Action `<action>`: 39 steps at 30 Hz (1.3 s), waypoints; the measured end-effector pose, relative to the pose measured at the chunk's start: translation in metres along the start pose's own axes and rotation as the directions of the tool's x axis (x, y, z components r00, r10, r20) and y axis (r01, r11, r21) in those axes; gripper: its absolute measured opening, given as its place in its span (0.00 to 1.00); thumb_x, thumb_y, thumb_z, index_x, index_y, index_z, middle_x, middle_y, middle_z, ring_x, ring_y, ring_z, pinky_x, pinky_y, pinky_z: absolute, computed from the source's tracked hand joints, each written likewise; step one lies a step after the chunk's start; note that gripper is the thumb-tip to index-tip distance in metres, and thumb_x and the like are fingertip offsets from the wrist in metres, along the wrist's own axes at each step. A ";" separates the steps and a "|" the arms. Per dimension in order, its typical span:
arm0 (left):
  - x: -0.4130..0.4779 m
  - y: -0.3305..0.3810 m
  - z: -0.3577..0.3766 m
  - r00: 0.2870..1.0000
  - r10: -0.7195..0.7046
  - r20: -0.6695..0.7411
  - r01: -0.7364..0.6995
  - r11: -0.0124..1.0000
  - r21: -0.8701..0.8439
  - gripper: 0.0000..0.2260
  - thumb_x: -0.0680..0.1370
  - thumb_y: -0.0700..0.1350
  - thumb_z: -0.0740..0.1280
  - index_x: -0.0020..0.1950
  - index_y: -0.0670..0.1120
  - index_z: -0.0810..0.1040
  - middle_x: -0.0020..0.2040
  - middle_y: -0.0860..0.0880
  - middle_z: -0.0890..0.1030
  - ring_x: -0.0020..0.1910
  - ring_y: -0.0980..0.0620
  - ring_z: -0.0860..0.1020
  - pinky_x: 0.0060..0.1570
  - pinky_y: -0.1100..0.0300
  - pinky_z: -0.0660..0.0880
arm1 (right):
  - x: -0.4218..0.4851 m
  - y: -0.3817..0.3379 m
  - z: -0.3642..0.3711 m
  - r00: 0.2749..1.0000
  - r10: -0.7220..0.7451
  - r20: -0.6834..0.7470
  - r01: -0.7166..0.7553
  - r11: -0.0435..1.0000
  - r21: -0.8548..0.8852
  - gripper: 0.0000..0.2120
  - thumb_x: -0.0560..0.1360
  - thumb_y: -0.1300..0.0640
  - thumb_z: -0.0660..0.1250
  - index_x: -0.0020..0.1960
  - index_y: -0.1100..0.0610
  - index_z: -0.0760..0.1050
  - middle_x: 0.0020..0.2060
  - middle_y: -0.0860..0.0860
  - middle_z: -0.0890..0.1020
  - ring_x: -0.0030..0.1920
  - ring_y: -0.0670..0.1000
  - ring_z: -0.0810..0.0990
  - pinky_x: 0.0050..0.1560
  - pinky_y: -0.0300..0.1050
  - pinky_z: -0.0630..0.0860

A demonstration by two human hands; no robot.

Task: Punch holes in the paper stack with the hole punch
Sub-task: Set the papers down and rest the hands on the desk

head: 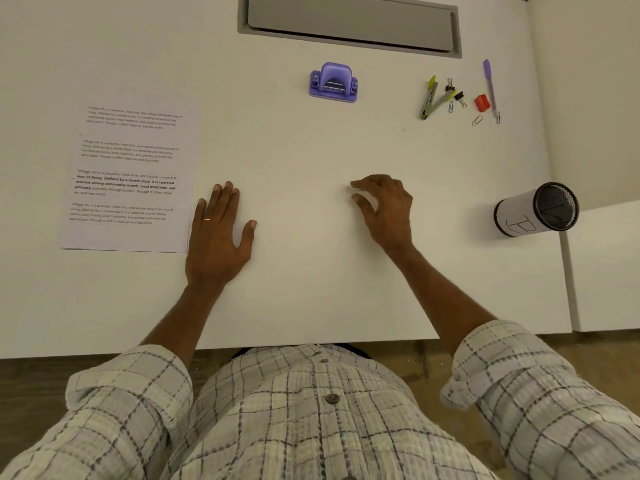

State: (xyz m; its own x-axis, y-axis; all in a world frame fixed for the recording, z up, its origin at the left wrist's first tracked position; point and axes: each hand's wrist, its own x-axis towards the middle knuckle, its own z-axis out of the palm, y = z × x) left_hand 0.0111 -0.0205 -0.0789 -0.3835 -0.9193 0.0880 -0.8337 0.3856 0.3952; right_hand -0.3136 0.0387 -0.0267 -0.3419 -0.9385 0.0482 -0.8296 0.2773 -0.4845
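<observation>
A purple hole punch [333,82] stands at the far middle of the white table [311,271]. The paper stack [130,178], printed with paragraphs of text, lies flat at the left. My left hand [218,237] rests flat on the table with straight fingers, right beside the stack's near right corner. My right hand [384,209] hovers or rests at the table's middle with fingers loosely curled, holding nothing, well short of the punch.
A grey cable flap [349,24] is set in the table at the back. At the far right lie a staple remover [434,98], binder clips, paper clips, a red sharpener [482,102] and a purple pen [490,84]. A mesh pen cup [536,209] lies on its side at right.
</observation>
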 end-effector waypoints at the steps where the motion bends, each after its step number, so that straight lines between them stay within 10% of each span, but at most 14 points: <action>1: 0.000 0.000 0.000 1.000 0.002 -0.004 -0.002 1.000 0.002 0.30 0.85 0.57 0.56 0.84 0.45 0.56 0.85 0.50 0.56 0.85 0.53 0.51 0.83 0.50 0.50 | 0.005 0.004 -0.002 1.000 0.007 0.028 -0.009 0.999 0.040 0.12 0.78 0.49 0.69 0.60 0.46 0.82 0.57 0.45 0.80 0.59 0.50 0.77 0.62 0.57 0.71; 12: 0.001 -0.001 0.001 1.000 -0.008 0.008 0.008 1.000 0.010 0.30 0.85 0.58 0.55 0.84 0.46 0.55 0.85 0.50 0.56 0.85 0.54 0.50 0.84 0.51 0.49 | 0.024 0.010 0.004 0.970 -0.164 0.178 0.159 0.986 0.041 0.15 0.74 0.36 0.69 0.58 0.38 0.82 0.52 0.41 0.79 0.54 0.45 0.75 0.63 0.53 0.66; 29: 0.001 0.000 0.000 1.000 -0.007 0.018 0.007 1.000 0.017 0.30 0.86 0.58 0.55 0.85 0.46 0.54 0.85 0.50 0.55 0.85 0.53 0.51 0.84 0.50 0.50 | 0.035 0.011 0.015 0.974 -0.162 0.156 0.150 0.985 0.081 0.06 0.73 0.40 0.71 0.45 0.40 0.84 0.44 0.39 0.79 0.49 0.38 0.71 0.60 0.44 0.59; 39: 0.002 0.000 0.000 1.000 -0.009 0.028 0.008 1.000 0.021 0.30 0.85 0.58 0.55 0.85 0.46 0.54 0.85 0.50 0.55 0.85 0.53 0.50 0.84 0.50 0.49 | 0.027 0.006 0.026 0.959 -0.279 0.040 0.282 0.956 -0.083 0.08 0.81 0.51 0.64 0.47 0.49 0.80 0.44 0.46 0.77 0.49 0.51 0.75 0.58 0.49 0.65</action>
State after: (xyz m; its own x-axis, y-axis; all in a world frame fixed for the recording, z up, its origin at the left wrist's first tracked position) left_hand 0.0103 -0.0222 -0.0790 -0.3874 -0.9201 0.0585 -0.8451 0.3797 0.3763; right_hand -0.3165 0.0098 -0.0512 -0.0784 -0.9861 0.1467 -0.9261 0.0176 -0.3769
